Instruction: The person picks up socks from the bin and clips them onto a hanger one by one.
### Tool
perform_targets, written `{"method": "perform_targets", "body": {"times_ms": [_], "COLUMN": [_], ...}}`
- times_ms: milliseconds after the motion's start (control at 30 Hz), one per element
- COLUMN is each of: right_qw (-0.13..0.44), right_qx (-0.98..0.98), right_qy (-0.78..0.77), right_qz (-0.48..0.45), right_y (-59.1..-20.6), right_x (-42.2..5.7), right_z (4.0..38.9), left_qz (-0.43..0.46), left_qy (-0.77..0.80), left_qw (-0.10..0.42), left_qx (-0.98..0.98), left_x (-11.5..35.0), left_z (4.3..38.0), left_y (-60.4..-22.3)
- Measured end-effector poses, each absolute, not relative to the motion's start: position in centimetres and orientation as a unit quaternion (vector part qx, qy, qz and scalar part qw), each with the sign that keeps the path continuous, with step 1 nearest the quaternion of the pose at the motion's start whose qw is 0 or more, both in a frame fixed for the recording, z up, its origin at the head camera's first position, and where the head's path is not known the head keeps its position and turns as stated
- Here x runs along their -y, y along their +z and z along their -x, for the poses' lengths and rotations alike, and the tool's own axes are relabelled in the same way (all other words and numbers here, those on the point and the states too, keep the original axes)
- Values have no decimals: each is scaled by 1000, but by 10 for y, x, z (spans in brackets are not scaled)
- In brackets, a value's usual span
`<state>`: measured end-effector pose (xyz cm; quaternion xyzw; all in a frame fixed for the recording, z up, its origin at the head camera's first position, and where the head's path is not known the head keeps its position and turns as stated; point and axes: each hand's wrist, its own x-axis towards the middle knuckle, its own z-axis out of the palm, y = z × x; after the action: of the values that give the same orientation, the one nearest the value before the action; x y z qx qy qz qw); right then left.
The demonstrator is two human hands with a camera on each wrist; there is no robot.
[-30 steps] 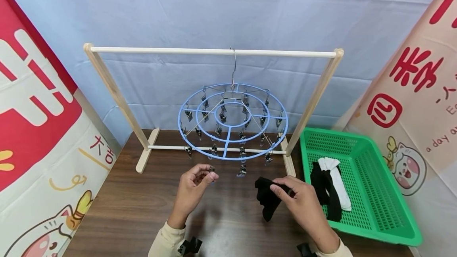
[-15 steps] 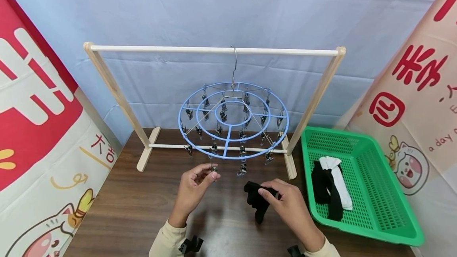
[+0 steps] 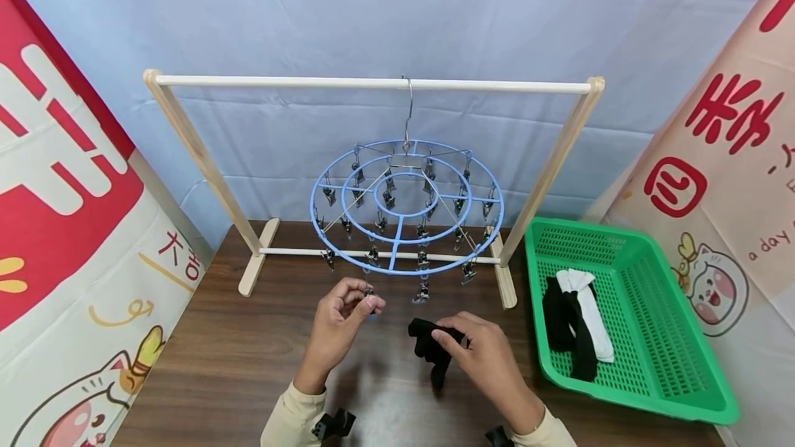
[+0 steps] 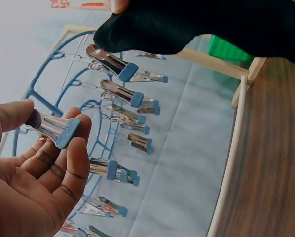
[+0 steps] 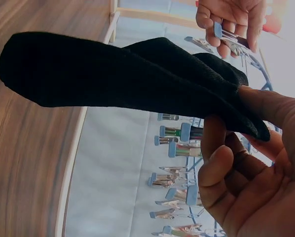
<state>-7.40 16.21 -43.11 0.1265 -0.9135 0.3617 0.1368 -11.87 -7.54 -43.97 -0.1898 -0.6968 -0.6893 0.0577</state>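
My left hand (image 3: 338, 323) pinches a metal clip (image 4: 54, 127) with a blue tip between thumb and fingers, below the front rim of the round blue clip hanger (image 3: 397, 273). A black sock (image 5: 103, 74) hangs from my right hand (image 3: 487, 361), pinched near its opening by thumb and fingers. The sock is to the right of the left hand, a short gap away from the clip. Several other metal clips (image 4: 123, 93) dangle from the hanger's rings, with nothing in them.
A wooden stand (image 3: 205, 164) carries the hanger by its hook (image 3: 408, 112) on a white top bar (image 3: 279, 81). At right, a green basket (image 3: 640, 402) holds black socks (image 3: 580, 343) and a white sock (image 3: 593, 316). All stand on a brown wooden table (image 3: 205, 364).
My right hand has moved left with the black sock, from near the basket toward the left hand. The left hand keeps its pinch on the clip in nearly the same place.
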Motion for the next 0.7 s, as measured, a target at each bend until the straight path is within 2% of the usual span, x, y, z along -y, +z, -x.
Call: {"method": "perform_targets", "body": {"times_ms": [233, 700], "right_qw": [127, 144], "right_qx": [914, 915], "right_qy": [362, 347], "right_qz": [-131, -149], "right_y": [-433, -441], "right_x": [-152, -138], "right_z": [75, 81], "left_qz": [189, 224], "left_qy": [-691, -693], "left_qw": [35, 44], "left_qx": [697, 684], "left_x": [76, 75], "left_z": [116, 117], "left_y": [-437, -440]}}
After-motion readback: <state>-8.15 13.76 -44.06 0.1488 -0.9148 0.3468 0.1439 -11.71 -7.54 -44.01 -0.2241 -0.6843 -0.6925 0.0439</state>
